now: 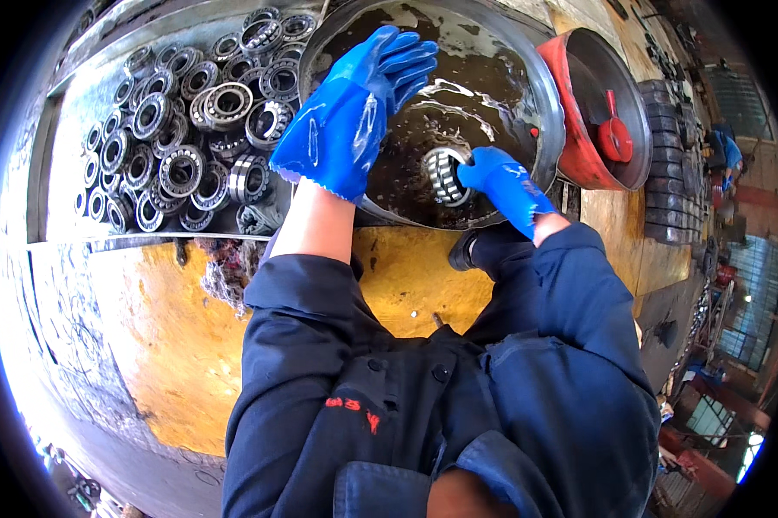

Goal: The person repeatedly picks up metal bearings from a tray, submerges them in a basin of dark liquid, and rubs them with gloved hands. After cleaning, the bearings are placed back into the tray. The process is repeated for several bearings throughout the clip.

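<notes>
My right hand (pixel 506 186), in a blue rubber glove, is closed on the edge of a wet roller bearing (pixel 443 179). The bearing is tilted, its rows of rollers showing, close over brown liquid in a large round metal tub (pixel 548 104). Over the tub's left side is my left hand (pixel 367 95), gloved in the same blue. Its fingers stretch out to the right and nothing shows in them; the palm side is partly hidden. Left of the tub, many more roller bearings (pixel 182 171) lie heaped on a metal-topped bench (pixel 65 203).
To the tub's right stands a red round container (pixel 575 129) with a red long-handled scoop (pixel 614 138) inside. Black ribbed blocks (pixel 665 190) are stacked beyond it. A grey rag (pixel 225 274) hangs at the bench's front edge, above yellow flooring (pixel 173 328).
</notes>
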Demonstrator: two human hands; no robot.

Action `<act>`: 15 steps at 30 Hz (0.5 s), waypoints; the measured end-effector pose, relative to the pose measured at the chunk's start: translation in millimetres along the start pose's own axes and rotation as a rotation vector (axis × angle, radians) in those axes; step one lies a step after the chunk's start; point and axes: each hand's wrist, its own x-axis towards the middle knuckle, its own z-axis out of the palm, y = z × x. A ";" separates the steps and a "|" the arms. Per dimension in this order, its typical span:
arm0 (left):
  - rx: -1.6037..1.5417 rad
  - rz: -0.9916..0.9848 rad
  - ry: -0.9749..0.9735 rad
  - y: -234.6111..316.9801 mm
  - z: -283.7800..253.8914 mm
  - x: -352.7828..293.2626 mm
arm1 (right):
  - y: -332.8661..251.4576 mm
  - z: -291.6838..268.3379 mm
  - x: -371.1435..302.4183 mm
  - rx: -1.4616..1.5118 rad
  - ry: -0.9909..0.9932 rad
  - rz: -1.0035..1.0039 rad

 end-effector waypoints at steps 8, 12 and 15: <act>0.144 -0.135 0.078 -13.1 5.7 -4.1 | 8.6 -8.2 -56.8 1.165 0.282 -0.032; 0.201 -0.219 0.105 -26.5 3.5 -1.8 | 4.7 8.3 -55.4 1.642 0.329 -0.093; 0.264 -0.114 0.073 -36.0 -3.1 -22.1 | 3.3 -1.0 -57.3 1.678 0.279 -0.111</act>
